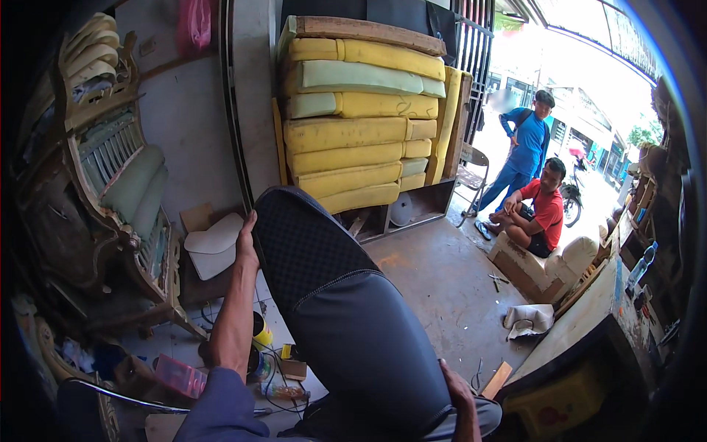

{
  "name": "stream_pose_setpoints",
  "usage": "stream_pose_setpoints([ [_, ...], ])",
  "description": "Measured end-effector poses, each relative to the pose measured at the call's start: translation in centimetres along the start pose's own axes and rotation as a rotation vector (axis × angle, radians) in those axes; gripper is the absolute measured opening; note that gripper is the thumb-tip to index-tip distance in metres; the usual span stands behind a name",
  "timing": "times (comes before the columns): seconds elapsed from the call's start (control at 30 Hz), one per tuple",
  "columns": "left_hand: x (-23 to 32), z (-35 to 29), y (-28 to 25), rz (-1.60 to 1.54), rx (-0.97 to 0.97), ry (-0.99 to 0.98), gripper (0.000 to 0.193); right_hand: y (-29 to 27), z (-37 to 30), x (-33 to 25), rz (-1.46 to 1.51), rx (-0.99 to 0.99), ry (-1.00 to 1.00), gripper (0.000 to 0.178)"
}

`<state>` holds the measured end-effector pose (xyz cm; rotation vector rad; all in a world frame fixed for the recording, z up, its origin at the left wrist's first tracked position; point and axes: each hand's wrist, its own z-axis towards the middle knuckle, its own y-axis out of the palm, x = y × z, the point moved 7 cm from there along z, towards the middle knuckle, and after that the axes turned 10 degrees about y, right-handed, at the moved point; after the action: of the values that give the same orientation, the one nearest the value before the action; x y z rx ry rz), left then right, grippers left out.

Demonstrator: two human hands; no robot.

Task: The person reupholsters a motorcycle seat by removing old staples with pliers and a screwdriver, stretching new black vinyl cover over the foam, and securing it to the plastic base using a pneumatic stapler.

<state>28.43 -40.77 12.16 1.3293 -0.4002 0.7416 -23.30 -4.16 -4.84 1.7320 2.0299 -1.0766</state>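
A long black motorcycle seat (pixel 361 317) slants across the middle of the view, broad toward me and rounded at its far end. Its far part has a checkered texture, and a light stitched seam divides that from the smooth part. My left hand (pixel 249 234) grips the far left edge, fingers partly hidden underneath. Against the near right side lies my right hand (pixel 458 387), closed round the lower edge, with most of its fingertips out of sight.
Yellow and green foam cushions (pixel 353 136) are stacked ahead. A carved bench frame (pixel 110 169) stands left. Jars and a pink box (pixel 180 374) crowd the floor by my left arm. One person in red (pixel 546 210) sits at right; another in blue (pixel 526 147) stands behind.
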Motion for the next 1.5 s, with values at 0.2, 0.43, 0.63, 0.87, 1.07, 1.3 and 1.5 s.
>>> stream_pose_setpoints([
  [0.2, -9.1, -16.3, 3.9, -0.263, 0.109, -0.319, 0.043, -13.9, -11.6, 12.6, 0.147, 0.321, -0.107, 0.053],
  [0.43, -19.3, -32.9, -2.0, -0.001, 0.414, -0.473, 0.020, -15.6, -21.0, 23.6, -0.220, 0.081, 0.602, 0.041],
  [0.63, -15.5, -26.3, 3.0, 0.588, -0.186, -0.417, 0.018, -14.7, -12.4, 9.4, -0.526, 0.266, 0.100, 0.032],
  [0.87, -20.0, -18.2, 12.2, 0.738, -0.814, -0.543, 0.041, -1.3, 1.4, -15.1, 0.027, -0.355, -0.122, 0.056],
  [1.07, -24.1, -17.9, 11.8, 0.671, -1.081, -1.179, 0.069, 1.7, 6.0, -19.6, -0.598, -0.408, 0.098, 0.077],
  [1.3, -25.8, -17.1, 14.7, 0.512, -1.236, -1.241, 0.055, 0.1, 9.7, -14.8, -0.232, -0.511, 0.055, 0.078],
  [1.5, -26.2, -17.4, 13.7, 0.370, -1.188, -1.351, 0.054, 1.2, 7.3, -19.2, -0.167, -0.695, 0.043, 0.070],
])
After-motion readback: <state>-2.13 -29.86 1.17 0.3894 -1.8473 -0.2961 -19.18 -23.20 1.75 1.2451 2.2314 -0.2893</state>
